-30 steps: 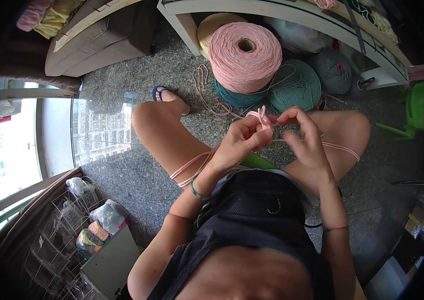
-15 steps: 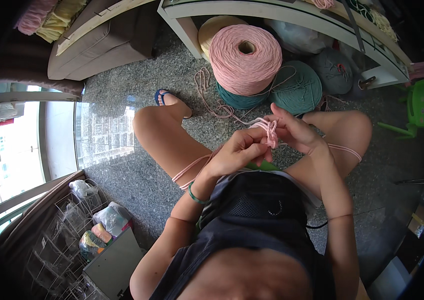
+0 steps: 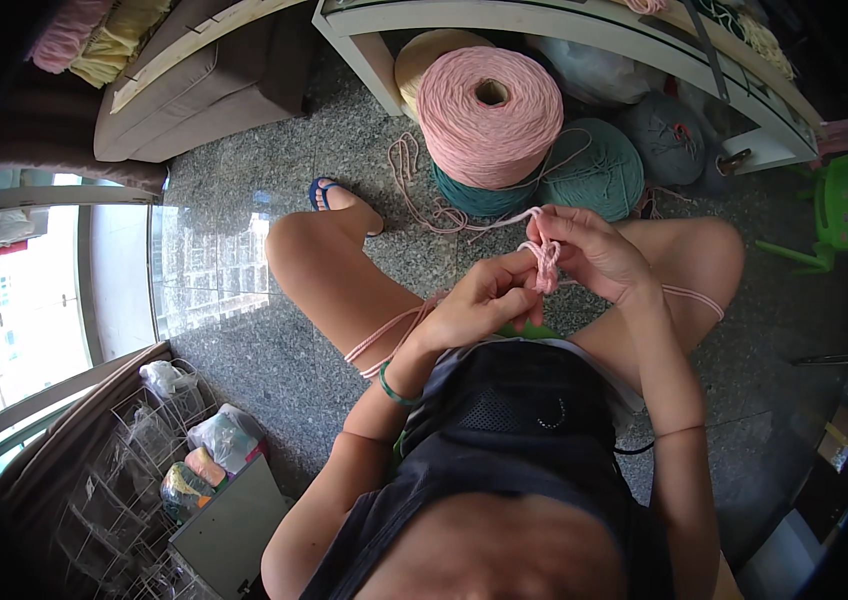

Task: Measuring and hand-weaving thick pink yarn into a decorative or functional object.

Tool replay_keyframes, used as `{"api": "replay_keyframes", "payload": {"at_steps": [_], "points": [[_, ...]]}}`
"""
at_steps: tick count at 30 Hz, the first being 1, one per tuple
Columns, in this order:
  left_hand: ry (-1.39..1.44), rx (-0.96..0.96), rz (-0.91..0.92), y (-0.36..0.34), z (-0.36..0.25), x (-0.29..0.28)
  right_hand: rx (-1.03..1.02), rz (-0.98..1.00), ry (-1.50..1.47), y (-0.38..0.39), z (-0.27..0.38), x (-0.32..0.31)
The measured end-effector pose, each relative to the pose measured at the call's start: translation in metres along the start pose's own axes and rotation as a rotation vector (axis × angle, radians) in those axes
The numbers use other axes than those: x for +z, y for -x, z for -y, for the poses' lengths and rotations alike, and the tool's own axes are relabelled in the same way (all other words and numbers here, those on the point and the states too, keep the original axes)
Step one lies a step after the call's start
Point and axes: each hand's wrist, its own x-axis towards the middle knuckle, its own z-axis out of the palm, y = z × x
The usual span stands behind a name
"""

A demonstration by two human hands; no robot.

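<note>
Between my hands is a small knotted piece of thick pink yarn (image 3: 546, 272), with a loop standing at its top. The closed fingers of my left hand (image 3: 484, 305) grip its lower left side. My right hand (image 3: 594, 255) is closed on the yarn too, thumb and forefinger pinching the strand above the knots. From that pinch the strand runs left to loose pink coils on the floor, beside a big pink yarn cone (image 3: 534, 130). Doubled pink yarn (image 3: 382, 338) passes round both my thighs. The yarn's path behind my fingers is hidden.
The pink cone rests on a dark teal one (image 3: 484, 202); a lighter teal yarn ball (image 3: 599, 170) and a grey one (image 3: 662, 140) lie under a white-framed table (image 3: 359, 65). A green plastic chair (image 3: 837, 215) stands right. Wire racks (image 3: 134, 450) with bags are at lower left.
My right hand has turned, its fingers curling in from a more open pose. It now pinches the strand and has drawn it up above the knots. My left hand has barely moved.
</note>
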Motion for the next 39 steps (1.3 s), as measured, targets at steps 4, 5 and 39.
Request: {"api": "replay_keyframes", "payload": {"at_steps": [4,5,39], "points": [[0.030,-0.005,0.007,0.000,0.000,-0.001,-0.296,-0.169,0.147,-0.001,0.000,0.005],[0.067,-0.031,0.013,0.001,0.000,-0.001,-0.295,-0.168,0.146,-0.001,0.002,0.005],[0.479,-0.056,-0.171,0.007,0.032,0.020,-0.715,-0.438,0.447,0.003,0.000,0.028]]}}
